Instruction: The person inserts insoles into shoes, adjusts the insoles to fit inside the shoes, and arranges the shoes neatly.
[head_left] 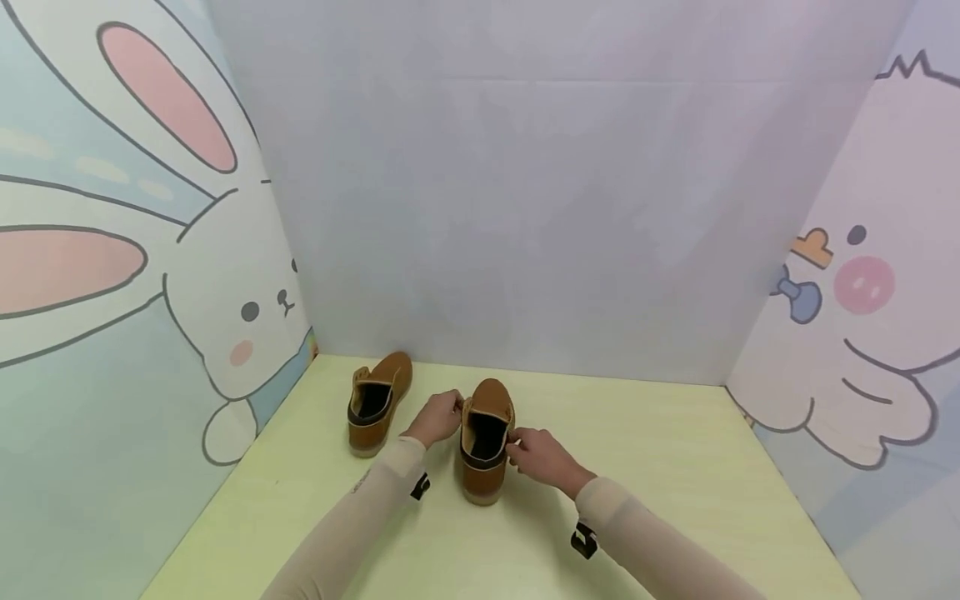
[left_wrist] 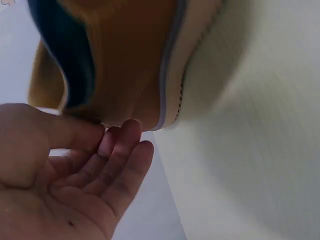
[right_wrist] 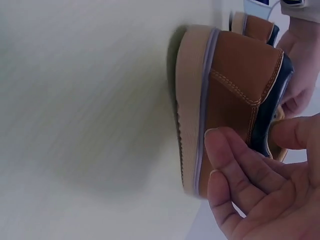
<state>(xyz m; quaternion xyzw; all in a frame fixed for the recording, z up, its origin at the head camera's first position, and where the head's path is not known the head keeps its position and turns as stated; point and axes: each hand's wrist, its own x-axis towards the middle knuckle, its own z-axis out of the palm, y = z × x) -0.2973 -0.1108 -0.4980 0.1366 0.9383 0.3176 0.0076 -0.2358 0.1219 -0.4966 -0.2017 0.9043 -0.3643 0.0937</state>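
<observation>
A brown ankle-high shoe point(head_left: 491, 397) with a dark padded collar and pale sole stands upright on the table, toe pointing away from me. At its left side, my left hand point(head_left: 438, 418) pinches the edge of the upper near the front of the opening; the left wrist view shows thumb and fingers meeting at that brown edge point(left_wrist: 115, 75). My right hand point(head_left: 547, 457) grips the opposite edge. In the right wrist view its thumb reaches the inside of the opening while the fingers point(right_wrist: 220, 145) lie against the outer side. No laces are visible.
A matching brown shoe point(head_left: 393, 368) stands to the left, near the back edge, its toe also pointing away. The pale yellow table point(head_left: 660, 475) is bounded by a plain grey back wall point(head_left: 525, 208) and side panels with a cartoon rabbit point(head_left: 225, 333) and a chick point(head_left: 862, 333).
</observation>
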